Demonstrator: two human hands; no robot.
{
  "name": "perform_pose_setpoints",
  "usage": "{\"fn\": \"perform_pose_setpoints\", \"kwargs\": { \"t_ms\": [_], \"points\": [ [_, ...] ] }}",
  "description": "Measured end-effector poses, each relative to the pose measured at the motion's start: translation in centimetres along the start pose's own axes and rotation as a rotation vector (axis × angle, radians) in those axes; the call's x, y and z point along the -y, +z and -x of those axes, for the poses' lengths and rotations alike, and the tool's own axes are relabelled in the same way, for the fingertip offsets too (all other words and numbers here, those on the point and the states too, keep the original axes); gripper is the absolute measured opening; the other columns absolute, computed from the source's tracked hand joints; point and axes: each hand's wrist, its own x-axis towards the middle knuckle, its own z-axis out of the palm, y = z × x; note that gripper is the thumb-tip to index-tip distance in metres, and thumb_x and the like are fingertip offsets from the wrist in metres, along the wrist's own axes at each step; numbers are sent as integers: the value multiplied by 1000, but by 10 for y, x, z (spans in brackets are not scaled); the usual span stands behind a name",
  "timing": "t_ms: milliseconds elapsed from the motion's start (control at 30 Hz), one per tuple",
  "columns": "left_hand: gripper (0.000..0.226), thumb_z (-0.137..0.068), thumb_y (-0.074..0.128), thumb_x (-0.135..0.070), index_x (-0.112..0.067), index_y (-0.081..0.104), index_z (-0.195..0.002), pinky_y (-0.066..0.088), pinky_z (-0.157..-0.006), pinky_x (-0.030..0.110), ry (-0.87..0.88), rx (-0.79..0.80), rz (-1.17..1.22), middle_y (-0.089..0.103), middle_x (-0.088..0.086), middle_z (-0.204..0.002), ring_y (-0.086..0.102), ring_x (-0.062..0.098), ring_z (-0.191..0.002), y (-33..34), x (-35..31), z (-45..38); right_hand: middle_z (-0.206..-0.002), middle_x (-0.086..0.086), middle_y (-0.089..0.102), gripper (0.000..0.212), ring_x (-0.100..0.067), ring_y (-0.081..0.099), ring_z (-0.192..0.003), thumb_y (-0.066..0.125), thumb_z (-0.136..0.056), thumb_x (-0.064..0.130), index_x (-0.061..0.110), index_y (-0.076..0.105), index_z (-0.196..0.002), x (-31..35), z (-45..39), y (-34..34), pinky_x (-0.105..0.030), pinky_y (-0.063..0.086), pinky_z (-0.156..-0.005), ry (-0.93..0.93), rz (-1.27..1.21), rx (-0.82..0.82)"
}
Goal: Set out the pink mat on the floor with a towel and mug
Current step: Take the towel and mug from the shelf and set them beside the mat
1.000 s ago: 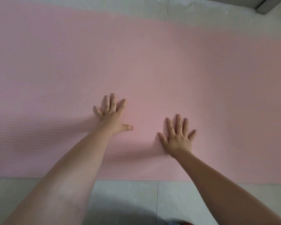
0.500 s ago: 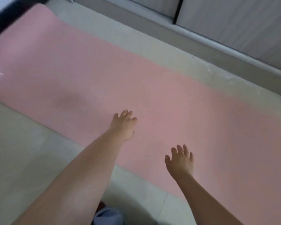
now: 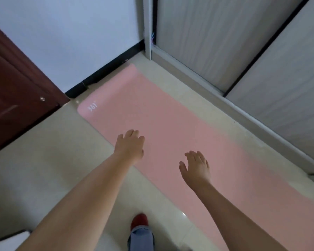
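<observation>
The pink mat (image 3: 172, 127) lies unrolled and flat on the tiled floor, running from the far wall corner down to the lower right. A white logo is printed at its far left corner. My left hand (image 3: 130, 146) hovers above the mat's near edge, fingers loosely apart, holding nothing. My right hand (image 3: 196, 167) hangs over the middle of the mat, palm down, fingers spread, also empty. Neither hand touches the mat. No towel or mug is in view.
A dark red door (image 3: 13, 98) stands at the left and a white wall (image 3: 71, 37) behind the mat's far end. Grey sliding wardrobe doors (image 3: 243, 57) run along the mat's right side. My red shoe (image 3: 139, 221) stands on the floor (image 3: 49, 160) near the mat.
Both hands have lifted off the mat, where they pressed flat a second ago. The view has risen and swung left, so the door, wall and wardrobe now show.
</observation>
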Motion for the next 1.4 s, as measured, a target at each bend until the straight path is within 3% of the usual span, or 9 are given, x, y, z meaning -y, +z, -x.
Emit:
{"fn": "perform_pose_setpoints", "kwargs": {
  "t_ms": [367, 533, 633, 733, 833, 1000, 1133, 1267, 1400],
  "points": [
    [42, -92, 46, -25, -14, 44, -132, 34, -104, 41, -361, -155, 104, 41, 10, -141, 36, 27, -131, -120, 188, 136, -147, -5, 36, 44, -23, 17, -141, 37, -94, 27, 11, 35, -135, 275, 32, -119, -37, 14, -115, -466, 77, -55],
    [32, -90, 46, -18, -13, 52, -121, 33, -102, 39, -499, -236, 109, 48, 6, -128, 39, 24, -126, -128, 275, 206, -144, -9, 42, 43, -25, 24, -139, 40, -93, 23, 7, 39, -133, 385, 54, -119, -37, 19, -114, -660, 96, -57],
    [33, -90, 44, -20, -11, 49, -122, 32, -103, 41, -637, -272, 156, 47, 8, -131, 39, 25, -127, -129, 324, 255, -133, -14, 53, 38, -28, 37, -131, 46, -90, 17, 2, 49, -125, 448, 82, -111, -37, 26, -109, -852, 72, -51],
    [35, -91, 44, -23, -10, 49, -123, 35, -101, 42, -781, -300, 207, 49, 10, -131, 42, 28, -125, -121, 363, 304, -119, -16, 61, 31, -32, 46, -121, 48, -88, 14, -1, 56, -114, 508, 109, -95, -41, 33, -105, -1047, 68, -1],
    [36, -91, 45, -25, -10, 49, -123, 36, -100, 44, -969, -261, 268, 50, 11, -129, 43, 29, -123, -104, 395, 361, -124, -14, 59, 33, -31, 44, -125, 47, -89, 15, 4, 55, -119, 575, 141, -73, -44, 32, -107, -1255, 109, 103],
    [41, -92, 43, -23, -13, 42, -132, 32, -105, 44, -1239, -129, 307, 44, 11, -137, 38, 30, -128, -82, 419, 455, -127, -14, 58, 36, -29, 47, -122, 47, -89, 13, 6, 52, -124, 663, 203, -45, -38, 33, -105, -1577, 186, 270],
    [40, -93, 41, -25, -12, 43, -130, 37, -99, 43, -1527, -77, 382, 47, 11, -133, 43, 30, -123, -63, 407, 538, -126, -15, 60, 38, -31, 49, -120, 47, -89, 14, 4, 50, -125, 712, 270, -19, -40, 39, -100, -1855, 216, 368],
    [41, -92, 44, -28, -12, 46, -129, 42, -94, 42, -1820, -142, 571, 50, 11, -132, 46, 31, -121, -32, 363, 591, -132, -17, 54, 40, -31, 46, -124, 45, -91, 16, 4, 46, -129, 721, 337, 15, -39, 38, -102, -2017, 303, 525],
    [42, -90, 47, -29, -13, 47, -129, 43, -93, 41, -1945, -139, 733, 50, 11, -133, 45, 30, -122, 7, 328, 610, -136, -16, 50, 41, -31, 42, -127, 43, -92, 17, 5, 43, -132, 710, 378, 51, -41, 36, -105, -2106, 433, 633]
  ]
}}
